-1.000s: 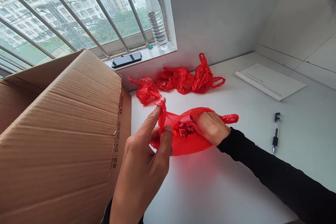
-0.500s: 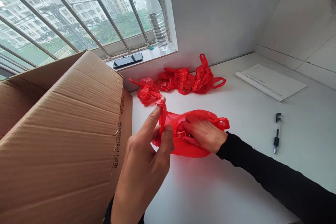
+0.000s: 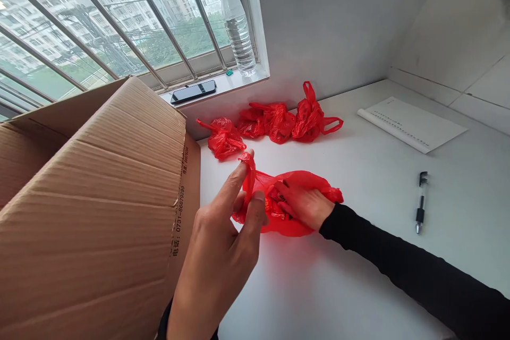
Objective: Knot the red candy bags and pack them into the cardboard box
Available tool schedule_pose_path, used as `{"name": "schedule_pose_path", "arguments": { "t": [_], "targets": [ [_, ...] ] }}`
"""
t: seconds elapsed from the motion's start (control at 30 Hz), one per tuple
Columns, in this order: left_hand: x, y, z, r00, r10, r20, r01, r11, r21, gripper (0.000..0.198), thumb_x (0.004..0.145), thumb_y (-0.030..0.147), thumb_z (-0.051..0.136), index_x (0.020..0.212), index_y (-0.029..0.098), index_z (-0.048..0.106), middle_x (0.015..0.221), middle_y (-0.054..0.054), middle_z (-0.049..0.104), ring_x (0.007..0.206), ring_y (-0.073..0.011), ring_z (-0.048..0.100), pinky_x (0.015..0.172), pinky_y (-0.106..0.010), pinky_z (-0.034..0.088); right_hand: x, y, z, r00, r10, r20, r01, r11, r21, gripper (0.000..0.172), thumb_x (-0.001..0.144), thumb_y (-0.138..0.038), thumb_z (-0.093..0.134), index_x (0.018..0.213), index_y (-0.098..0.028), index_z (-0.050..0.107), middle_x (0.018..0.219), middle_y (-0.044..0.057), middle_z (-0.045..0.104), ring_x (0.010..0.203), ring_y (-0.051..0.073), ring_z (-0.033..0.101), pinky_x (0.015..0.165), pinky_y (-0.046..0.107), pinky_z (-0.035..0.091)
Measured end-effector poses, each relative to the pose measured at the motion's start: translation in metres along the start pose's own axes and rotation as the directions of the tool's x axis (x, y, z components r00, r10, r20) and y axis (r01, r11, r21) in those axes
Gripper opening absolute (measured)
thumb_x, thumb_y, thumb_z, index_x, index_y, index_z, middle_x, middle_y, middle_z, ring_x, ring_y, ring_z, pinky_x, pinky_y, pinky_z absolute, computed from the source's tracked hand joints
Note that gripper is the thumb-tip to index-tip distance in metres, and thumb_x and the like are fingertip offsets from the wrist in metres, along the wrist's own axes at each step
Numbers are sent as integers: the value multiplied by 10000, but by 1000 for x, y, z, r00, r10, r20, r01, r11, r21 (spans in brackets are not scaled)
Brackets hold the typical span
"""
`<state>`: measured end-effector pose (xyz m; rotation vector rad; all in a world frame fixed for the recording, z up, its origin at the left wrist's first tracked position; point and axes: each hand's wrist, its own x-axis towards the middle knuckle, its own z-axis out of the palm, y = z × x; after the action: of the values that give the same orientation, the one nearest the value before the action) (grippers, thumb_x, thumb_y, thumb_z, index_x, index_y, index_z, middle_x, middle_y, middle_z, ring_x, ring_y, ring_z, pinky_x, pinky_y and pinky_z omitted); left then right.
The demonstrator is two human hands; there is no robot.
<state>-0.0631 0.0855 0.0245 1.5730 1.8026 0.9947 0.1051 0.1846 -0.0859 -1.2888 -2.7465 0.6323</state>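
A red plastic bag lies on the white tabletop in front of me, its mouth spread open. Around one handle loop is my left hand, with the index finger hooked through and the thumb beside it. My right hand reaches into the bag from the right, palm down. Its fingertips are among small red-wrapped packets with dark print, partly hidden by the bag film. What those fingers hold cannot be made out.
An open cardboard box stands close on the left. Several tied red bags line the wall. A phone and water bottle rest on the sill. Paper and a pen lie at the right.
My right hand has shifted slightly left inside the bag, and the bag's right side has drawn in with it. More of the packets shows. My left hand has barely moved.
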Motion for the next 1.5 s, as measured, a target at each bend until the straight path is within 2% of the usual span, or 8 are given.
{"name": "schedule_pose_path", "arguments": {
  "t": [0.3, 0.43, 0.53, 0.83, 1.0, 1.2, 1.37, 1.5],
  "targets": [
    [1, -5, -1, 1000, 8, -24, -8, 1000, 1, 585, 1006, 412, 600, 1563, 333, 442, 690, 42, 666, 602, -157, 665, 485, -244, 481, 1, -6, -15, 999, 2, -53, 3, 996, 90, 235, 989, -169, 477, 1180, -178, 613, 1120, 84, 726, 946, 230, 676, 732, 299, 435],
    [2, -5, -1, 999, 8, -44, -7, 1000, 3, 559, 1003, 408, 606, 1537, 317, 469, 659, 48, 641, 558, -145, 613, 483, -245, 467, 2, -7, -28, 997, 40, -61, -34, 995, 98, 255, 1020, -170, 427, 1177, -199, 627, 1022, 55, 753, 885, 222, 701, 663, 291, 413],
    [1, -6, -2, 998, 11, -62, -11, 1000, -1, 497, 1000, 415, 609, 1481, 324, 521, 720, 31, 657, 643, -172, 674, 519, -260, 488, 2, -4, -31, 997, 48, -63, -43, 996, 77, 290, 1017, -140, 401, 1176, -208, 635, 975, 58, 754, 832, 221, 700, 622, 295, 378],
    [0, -6, -2, 997, -10, -81, 9, 1000, -8, 532, 987, 415, 616, 1500, 329, 503, 706, 33, 674, 626, -180, 693, 445, -235, 468, 2, 3, -22, 999, -11, -39, 13, 999, 51, 122, 998, -213, 519, 1063, -194, 621, 984, 48, 730, 820, 194, 664, 627, 281, 374],
    [1, -10, -2, 997, 4, -72, -3, 1000, 16, 486, 1002, 410, 602, 1474, 332, 510, 695, 46, 660, 624, -162, 680, 490, -236, 480, 2, -1, -27, 997, 5, -72, -3, 1000, 31, 205, 1032, -190, 426, 1104, -206, 617, 1029, 66, 734, 889, 215, 680, 624, 294, 357],
    [0, -7, -2, 998, 22, -59, -21, 1000, 23, 530, 1008, 391, 597, 1522, 370, 471, 711, 48, 661, 603, -154, 667, 468, -227, 475, 1, -2, -25, 999, -15, -37, 14, 999, -31, 298, 963, -80, 436, 1151, -187, 641, 923, 65, 696, 715, 200, 608, 567, 311, 297],
    [0, -6, -1, 997, 48, -53, -47, 999, 23, 578, 1005, 379, 605, 1559, 374, 437, 721, 49, 672, 563, -137, 651, 432, -217, 448, 0, -14, -15, 988, -151, -2, 151, 987, -53, 283, 975, -112, 492, 1143, -244, 677, 1049, 59, 616, 895, 198, 569, 701, 303, 380],
    [0, -8, 0, 998, 50, -33, -49, 998, 27, 569, 1002, 380, 610, 1549, 385, 454, 755, 42, 684, 629, -156, 700, 471, -226, 490, 0, -14, -2, 981, -194, 18, 195, 977, -89, 258, 984, -132, 492, 1079, -264, 691, 1019, 64, 575, 947, 223, 510, 757, 337, 371]
  ]
}}
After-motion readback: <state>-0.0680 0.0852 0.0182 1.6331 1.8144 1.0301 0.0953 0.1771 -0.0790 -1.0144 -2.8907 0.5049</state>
